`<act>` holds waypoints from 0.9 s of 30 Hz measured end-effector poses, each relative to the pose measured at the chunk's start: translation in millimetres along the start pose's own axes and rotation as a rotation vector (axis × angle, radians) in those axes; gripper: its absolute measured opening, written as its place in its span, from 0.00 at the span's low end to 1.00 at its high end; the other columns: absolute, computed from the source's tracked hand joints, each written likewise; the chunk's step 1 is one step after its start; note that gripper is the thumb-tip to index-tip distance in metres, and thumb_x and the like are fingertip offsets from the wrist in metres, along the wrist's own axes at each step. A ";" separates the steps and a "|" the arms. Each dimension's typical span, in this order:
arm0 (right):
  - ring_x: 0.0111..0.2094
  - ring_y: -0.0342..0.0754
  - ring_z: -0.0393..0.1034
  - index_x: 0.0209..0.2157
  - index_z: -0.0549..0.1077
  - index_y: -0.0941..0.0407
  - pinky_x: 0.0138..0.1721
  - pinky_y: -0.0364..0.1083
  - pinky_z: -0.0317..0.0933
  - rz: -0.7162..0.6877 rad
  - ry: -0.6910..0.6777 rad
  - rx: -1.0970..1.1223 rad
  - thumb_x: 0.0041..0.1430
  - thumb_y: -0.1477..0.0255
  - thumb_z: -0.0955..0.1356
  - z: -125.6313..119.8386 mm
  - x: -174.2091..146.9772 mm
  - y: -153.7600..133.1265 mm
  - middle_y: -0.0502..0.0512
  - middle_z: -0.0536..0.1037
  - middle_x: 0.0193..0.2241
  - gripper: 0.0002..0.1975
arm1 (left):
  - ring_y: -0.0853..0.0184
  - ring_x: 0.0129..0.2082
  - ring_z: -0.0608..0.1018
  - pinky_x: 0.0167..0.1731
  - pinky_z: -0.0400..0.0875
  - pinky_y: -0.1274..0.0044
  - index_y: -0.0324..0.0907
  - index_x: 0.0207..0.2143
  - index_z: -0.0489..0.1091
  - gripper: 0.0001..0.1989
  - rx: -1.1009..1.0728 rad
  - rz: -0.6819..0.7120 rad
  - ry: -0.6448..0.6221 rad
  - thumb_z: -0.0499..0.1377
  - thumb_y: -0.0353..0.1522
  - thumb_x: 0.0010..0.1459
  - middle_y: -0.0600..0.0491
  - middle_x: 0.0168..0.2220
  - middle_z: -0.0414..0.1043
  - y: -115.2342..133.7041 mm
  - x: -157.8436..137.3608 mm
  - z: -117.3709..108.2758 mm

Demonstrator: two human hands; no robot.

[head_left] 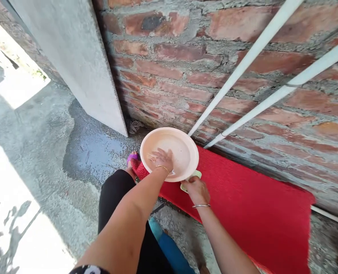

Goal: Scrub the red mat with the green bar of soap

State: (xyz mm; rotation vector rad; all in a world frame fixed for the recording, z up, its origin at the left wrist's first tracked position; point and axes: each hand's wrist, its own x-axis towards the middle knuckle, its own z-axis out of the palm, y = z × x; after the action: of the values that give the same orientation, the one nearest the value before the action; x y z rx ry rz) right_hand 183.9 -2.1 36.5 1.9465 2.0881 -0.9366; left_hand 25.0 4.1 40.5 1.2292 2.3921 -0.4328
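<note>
A pale peach plastic basin (183,167) with a shallow layer of cloudy water stands over the left end of a red-covered bench. My left hand (161,158) reaches inside it, palm down and fingers spread, holding nothing. At the near right rim of the basin, my right hand (196,189) has its fingers closed on the edge, the fingertips partly hidden. Beside and partly beneath that hand lies a flat pale green item (197,174), mostly covered by hand and basin, so its kind is unclear.
A red cloth (251,205) covers the long bench beside a brick wall (183,64). Two white pipes (237,72) slant down the wall. A grey slab (74,49) leans at the left, near a wet patch (91,148) on the concrete floor. Someone's foot in a purple sandal (132,156) shows beside the basin.
</note>
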 end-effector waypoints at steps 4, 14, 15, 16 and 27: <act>0.36 0.54 0.71 0.34 0.72 0.53 0.30 0.47 0.59 0.122 0.037 -0.090 0.52 0.50 0.64 -26.1 -5.9 50.1 0.60 0.74 0.34 0.21 | 0.32 0.62 0.55 0.42 0.62 0.36 0.54 0.66 0.43 0.34 -0.032 -0.007 0.016 0.50 0.34 0.60 0.37 0.68 0.43 -2.5 -1.4 -0.3; 0.29 0.45 0.68 0.33 0.71 0.51 0.27 0.42 0.54 -0.104 0.009 -0.179 0.53 0.55 0.67 1.6 -88.6 49.2 0.50 0.70 0.33 0.14 | 0.33 0.64 0.51 0.45 0.59 0.36 0.56 0.66 0.40 0.34 -0.061 -0.016 -0.016 0.49 0.34 0.59 0.39 0.69 0.39 -2.0 -0.6 1.9; 0.28 0.44 0.67 0.34 0.71 0.52 0.26 0.42 0.53 -0.171 -0.018 -0.197 0.54 0.57 0.68 13.8 -97.1 34.4 0.50 0.70 0.35 0.13 | 0.33 0.64 0.51 0.45 0.59 0.36 0.56 0.66 0.40 0.34 -0.055 -0.013 -0.013 0.49 0.34 0.60 0.39 0.69 0.39 -2.3 -1.0 2.3; 0.29 0.43 0.67 0.35 0.71 0.52 0.27 0.41 0.53 -0.236 -0.047 -0.217 0.54 0.58 0.68 24.7 -103.9 20.4 0.51 0.70 0.36 0.12 | 0.33 0.64 0.52 0.44 0.59 0.36 0.56 0.66 0.40 0.34 -0.042 -0.010 -0.015 0.49 0.33 0.60 0.39 0.69 0.39 -2.5 -1.4 2.8; 0.36 0.48 0.70 0.38 0.71 0.51 0.30 0.43 0.57 -0.201 -0.080 -0.385 0.56 0.60 0.67 7.5 -105.4 56.1 0.55 0.69 0.41 0.12 | 0.30 0.64 0.49 0.45 0.59 0.37 0.55 0.67 0.37 0.43 -0.002 -0.025 -0.084 0.58 0.38 0.54 0.35 0.69 0.35 1.2 -0.2 -0.9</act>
State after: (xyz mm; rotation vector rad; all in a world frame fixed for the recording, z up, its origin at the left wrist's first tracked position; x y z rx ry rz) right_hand 250.6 -97.6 63.7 1.5099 2.2455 -0.5722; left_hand 25.9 5.0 41.3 1.1590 2.3385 -0.4801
